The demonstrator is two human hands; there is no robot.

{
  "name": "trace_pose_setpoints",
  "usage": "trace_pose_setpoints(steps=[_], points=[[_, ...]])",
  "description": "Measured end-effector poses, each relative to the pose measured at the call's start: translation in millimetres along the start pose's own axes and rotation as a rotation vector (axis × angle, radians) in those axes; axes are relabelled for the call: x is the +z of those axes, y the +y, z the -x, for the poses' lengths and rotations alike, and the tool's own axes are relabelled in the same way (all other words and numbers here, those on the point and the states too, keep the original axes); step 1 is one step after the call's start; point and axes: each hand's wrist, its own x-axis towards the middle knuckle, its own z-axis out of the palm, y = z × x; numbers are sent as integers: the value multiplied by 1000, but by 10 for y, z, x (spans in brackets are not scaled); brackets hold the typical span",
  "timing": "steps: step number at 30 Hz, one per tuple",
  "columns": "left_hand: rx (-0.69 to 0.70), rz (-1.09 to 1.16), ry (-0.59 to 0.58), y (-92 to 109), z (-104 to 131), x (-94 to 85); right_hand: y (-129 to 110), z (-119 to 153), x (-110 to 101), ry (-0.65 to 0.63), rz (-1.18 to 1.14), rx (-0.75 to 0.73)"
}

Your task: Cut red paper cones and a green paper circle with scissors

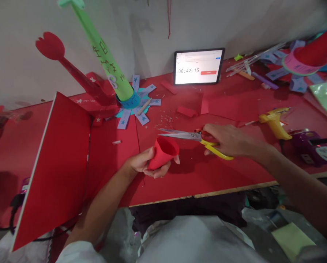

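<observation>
My left hand (149,165) is wrapped round a red paper tube (161,155), whose round mouth faces up and toward the right. In my right hand (221,138) is a pair of scissors (185,135) with yellow handles. Its long blades point left and lie just above the rim of the tube, slightly parted at the tips; whether they touch the rim I cannot tell. Small paper scraps (166,120) are scattered on the red table (224,175) beyond the blades.
A red board (53,171) stands upright at left. Behind it are a green paper tower (105,54) and a red paper flower (52,47). A tablet (199,66) showing a timer leans on the wall. To the right are a yellow glue gun (275,120) and a purple power socket (313,148).
</observation>
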Motion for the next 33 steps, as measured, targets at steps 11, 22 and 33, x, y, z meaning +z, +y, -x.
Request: trace_pose_setpoints(steps=[11, 22, 33], points=[[422, 79, 802, 100, -272, -14, -60, -246, 222, 370, 161, 336], [571, -82, 988, -52, -296, -92, 115, -254, 494, 440, 158, 393], [587, -280, 1003, -37, -281, -116, 174, -246, 532, 596, -48, 263]])
